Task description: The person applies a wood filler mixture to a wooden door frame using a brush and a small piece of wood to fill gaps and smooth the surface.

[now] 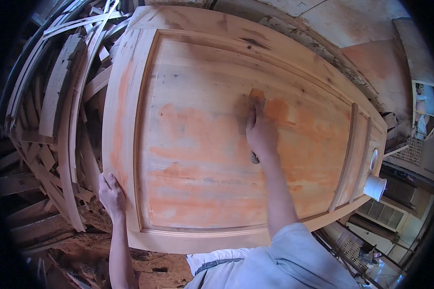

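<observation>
Pale panelled wooden door (193, 144) lies flat across the middle of the view, its recessed centre smeared with orange filler in rough patches. Nearest, the left hand (112, 195) curls closed over the door's lower left edge. Farther in, the right hand (261, 132) is closed on a small scraper (256, 96), pressed to the panel. A white plastic cup (375, 187) sits at the right rim. Curved wooden offcuts (58, 120) are piled beyond the left side.

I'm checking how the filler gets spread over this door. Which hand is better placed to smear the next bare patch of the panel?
Probably the right hand: it lies mid-panel on the door, gripping a scraper at the edge of the orange filler. The left hand only grips the door's edge.
</observation>
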### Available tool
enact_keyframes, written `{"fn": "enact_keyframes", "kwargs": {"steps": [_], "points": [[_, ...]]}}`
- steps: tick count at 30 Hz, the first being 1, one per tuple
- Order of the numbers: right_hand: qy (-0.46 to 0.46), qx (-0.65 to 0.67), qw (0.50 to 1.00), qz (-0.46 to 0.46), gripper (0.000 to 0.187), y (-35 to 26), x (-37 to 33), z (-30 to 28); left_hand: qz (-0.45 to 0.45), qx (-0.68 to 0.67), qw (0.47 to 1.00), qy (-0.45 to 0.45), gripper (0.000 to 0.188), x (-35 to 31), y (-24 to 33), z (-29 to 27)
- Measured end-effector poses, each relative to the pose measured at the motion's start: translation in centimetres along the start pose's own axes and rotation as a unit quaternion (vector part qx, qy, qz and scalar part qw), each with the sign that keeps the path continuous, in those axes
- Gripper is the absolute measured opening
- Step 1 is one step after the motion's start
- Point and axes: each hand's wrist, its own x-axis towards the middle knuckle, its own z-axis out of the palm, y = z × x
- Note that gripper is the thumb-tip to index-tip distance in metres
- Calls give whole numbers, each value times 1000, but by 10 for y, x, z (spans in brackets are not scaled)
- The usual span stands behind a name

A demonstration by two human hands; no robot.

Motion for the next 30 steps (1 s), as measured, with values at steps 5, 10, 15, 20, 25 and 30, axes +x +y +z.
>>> {"fn": "enact_keyframes", "kwargs": {"steps": [5, 10, 15, 20, 25, 30], "points": [[-48, 21, 998, 24, 44, -3, -37, -4, -3, 38, 999, -7, 41, -1, 4, -5], [-24, 94, 990, -104, 41, 34, -27, -25, 22, -4, 1000, 21, 43, 0, -3, -3], [-103, 75, 989, -70, 36, 6, 53, -76, 3, 36, 999, 17, 46, 3, -14, 0], [-159, 33, 985, -64, 34, 3, 62, -75, -7, 47, 999, 15, 48, 2, -6, -3], [-199, 8, 978, -59, 35, -6, 29, -73, -4, 40, 999, -2, 49, 0, -11, -4], [-275, -12, 961, -29, 46, -4, 4, -78, -7, 61, 998, 2, 50, 3, -14, -1]]}}
